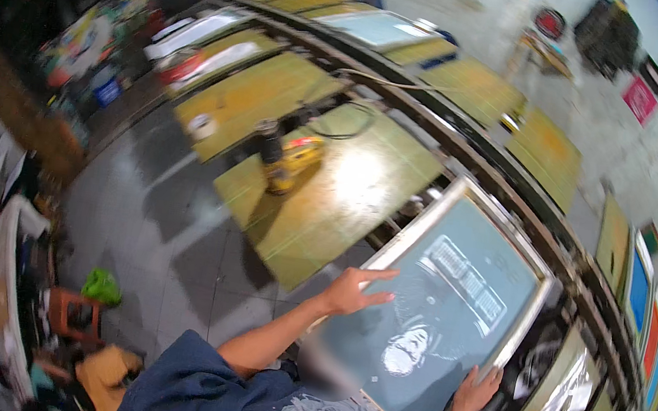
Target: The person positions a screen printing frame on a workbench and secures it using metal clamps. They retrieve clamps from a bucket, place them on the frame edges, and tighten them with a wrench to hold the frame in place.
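Both my hands hold a screen-printing frame (468, 234) with a pale wooden border and grey-green mesh. It slopes in front of my body. A white portrait and a barred rectangular design show on the mesh. My left hand (356, 292) grips the left border, thumb and forefinger reaching over the mesh. On the opposite border, my right hand (476, 393) is closed around the edge, fingertips on top. The undersides of both grips are hidden. Left of the frame, a dark can (271, 155) stands beside a yellow item (303, 152) on a yellow-green board (328, 214).
Several flat boards line a long metal rail (526, 223) crossing the room. A board with shiny plastic (562, 394) lies to my right. At the lower left are a reddish stool (74, 313) and a green bag (102, 286). Coloured frames (640, 280) stand at far right.
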